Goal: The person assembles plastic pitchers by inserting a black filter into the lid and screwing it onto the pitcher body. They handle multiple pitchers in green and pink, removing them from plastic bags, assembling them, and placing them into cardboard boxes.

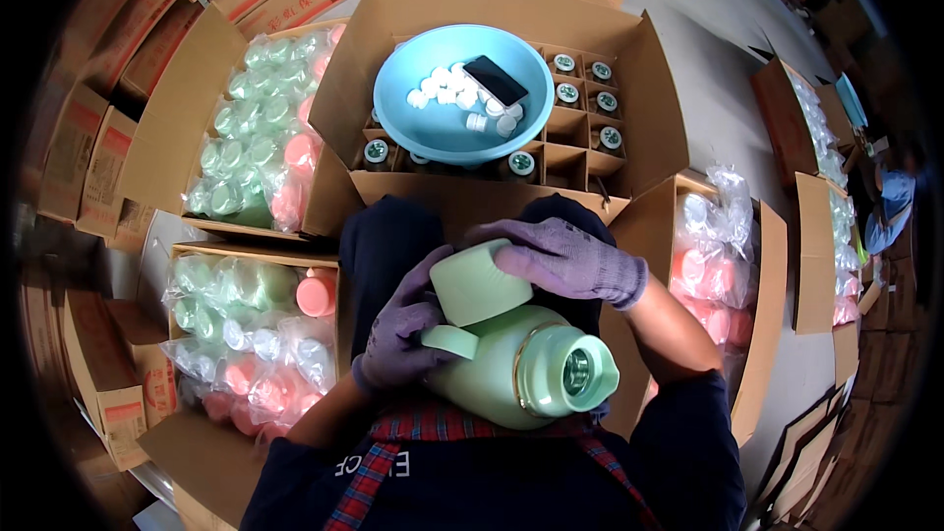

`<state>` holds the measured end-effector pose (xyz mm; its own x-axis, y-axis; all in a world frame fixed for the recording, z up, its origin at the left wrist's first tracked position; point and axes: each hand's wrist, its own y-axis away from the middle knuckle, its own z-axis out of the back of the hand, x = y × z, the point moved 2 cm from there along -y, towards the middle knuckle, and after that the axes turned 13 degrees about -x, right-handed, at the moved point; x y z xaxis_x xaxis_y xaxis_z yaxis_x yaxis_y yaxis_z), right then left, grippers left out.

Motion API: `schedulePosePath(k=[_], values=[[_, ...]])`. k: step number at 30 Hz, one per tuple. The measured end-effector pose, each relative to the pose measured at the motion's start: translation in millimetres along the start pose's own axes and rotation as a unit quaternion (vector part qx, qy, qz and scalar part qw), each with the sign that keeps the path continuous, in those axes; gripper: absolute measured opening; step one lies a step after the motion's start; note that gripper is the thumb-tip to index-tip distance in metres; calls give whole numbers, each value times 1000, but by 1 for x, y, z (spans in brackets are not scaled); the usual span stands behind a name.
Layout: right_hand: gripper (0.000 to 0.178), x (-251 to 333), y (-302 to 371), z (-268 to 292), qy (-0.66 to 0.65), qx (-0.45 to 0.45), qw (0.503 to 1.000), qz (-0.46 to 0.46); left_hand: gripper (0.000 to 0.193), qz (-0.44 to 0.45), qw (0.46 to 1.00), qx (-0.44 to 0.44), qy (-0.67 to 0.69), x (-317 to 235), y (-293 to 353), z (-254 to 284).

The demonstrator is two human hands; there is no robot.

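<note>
A pale green vacuum jug [500, 364] lies tilted across my lap, its open spout toward the right with a shiny inner liner showing. Above its body is a matching green cup-shaped piece [480, 285]. My gloved right hand [572, 261] is closed on the cup's upper right side. My gloved left hand [405, 329] holds the cup's left edge with its fingers, close by the jug's handle [450, 340]. Whether the left palm also bears on the jug is hidden.
A blue basin [393, 123] with white caps [445, 96] and a phone [495, 81] rests on a divided carton [654, 88] of capped bottles. Cartons of bagged green [228, 157] and pink jugs [713, 275] flank me. Another person [893, 205] is at far right.
</note>
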<state>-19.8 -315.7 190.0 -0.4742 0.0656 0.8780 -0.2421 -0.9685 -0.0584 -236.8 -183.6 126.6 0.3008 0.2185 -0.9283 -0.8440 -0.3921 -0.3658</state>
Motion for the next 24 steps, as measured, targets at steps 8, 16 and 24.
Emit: schedulePosePath(k=[8, 16, 24], values=[[56, -53, -108, 34, -56, 375, 910, -165, 26, 19, 998, -2, 53, 17, -30, 8], [47, -288, -295, -12, 581, 50, 811, -50, 33, 160, 986, -24, 41, 34, -39, 15], [60, -108, -147, 50, -24, -182, 983, 14, 40, 143, 987, -64, 19, 42, -23, 14]])
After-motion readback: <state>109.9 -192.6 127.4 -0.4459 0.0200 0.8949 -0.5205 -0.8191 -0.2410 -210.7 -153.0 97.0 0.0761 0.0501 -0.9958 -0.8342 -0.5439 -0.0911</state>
